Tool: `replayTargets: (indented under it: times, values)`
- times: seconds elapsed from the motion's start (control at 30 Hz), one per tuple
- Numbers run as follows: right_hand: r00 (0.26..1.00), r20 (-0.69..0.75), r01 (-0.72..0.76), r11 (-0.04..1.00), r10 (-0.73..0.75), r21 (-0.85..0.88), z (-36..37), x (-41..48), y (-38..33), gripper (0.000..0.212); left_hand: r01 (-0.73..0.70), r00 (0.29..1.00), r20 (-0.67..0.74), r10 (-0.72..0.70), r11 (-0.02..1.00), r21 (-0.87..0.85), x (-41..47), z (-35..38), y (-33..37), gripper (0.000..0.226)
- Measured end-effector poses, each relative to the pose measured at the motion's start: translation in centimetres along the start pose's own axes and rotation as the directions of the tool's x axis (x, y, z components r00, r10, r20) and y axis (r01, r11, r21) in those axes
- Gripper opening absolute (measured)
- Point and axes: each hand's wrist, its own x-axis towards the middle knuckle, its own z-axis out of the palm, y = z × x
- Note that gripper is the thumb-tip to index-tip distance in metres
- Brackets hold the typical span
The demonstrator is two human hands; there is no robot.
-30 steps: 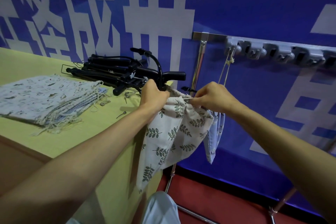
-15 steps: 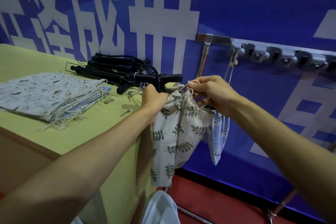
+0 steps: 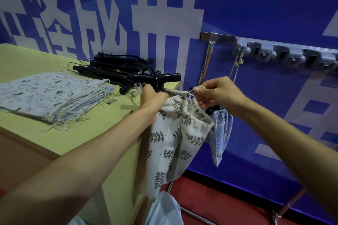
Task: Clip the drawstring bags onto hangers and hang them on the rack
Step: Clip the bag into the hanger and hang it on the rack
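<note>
— Both hands are up by the edge of the table. What is the left hand point(image 3: 152, 97) doing?

— It is shut tight on the top of the leaf bag point(image 3: 175, 137) and on a black hanger point(image 3: 155, 78). The gathered top of the bag is bunched right beside its thumb.

— And the right hand point(image 3: 217, 93)?

— It pinches the bag's string point(image 3: 190, 93) between thumb and finger. The string runs from the bag's top up to those fingers.

— Where does the bag go?

— It hangs down below both hands, next to the side of the yellow table point(image 3: 36, 60).

— What is to the left of the left hand?

— A pile of black hangers point(image 3: 113, 67), and past that a flat stack of printed bags point(image 3: 49, 95) with loose strings.

— And near the right hand?

— A blue bag point(image 3: 221, 133) hangs just under that wrist. Its strings go up to the grey rack point(image 3: 285, 56), which is above and to the right of the hand.
</note>
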Motion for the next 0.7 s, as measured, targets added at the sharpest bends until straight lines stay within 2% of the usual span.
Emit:
replayTargets:
  times: [0.2, 0.53, 0.7]
  values:
    - [0.999, 0.049, -0.022, 0.999, 0.02, 0.033, 0.2, -0.5, 0.1, 0.023, -0.009, 1.0, -0.029, 0.01, 1.0, 0.023, -0.2, 0.2, 0.5, 0.028]
    - [0.998, 0.065, 0.005, 0.963, 0.013, -0.271, 0.9, -0.8, 0.1, 0.045, -0.012, 1.0, -0.018, 0.013, 1.0, 0.019, -0.5, -0.4, 1.1, 0.028]
    - [0.998, 0.066, 0.039, 0.954, -0.02, -0.297, 2.1, -0.5, -0.6, 0.042, -0.036, 0.999, -0.025, 0.037, 0.999, 0.041, -0.5, -0.6, 1.0, 0.029]
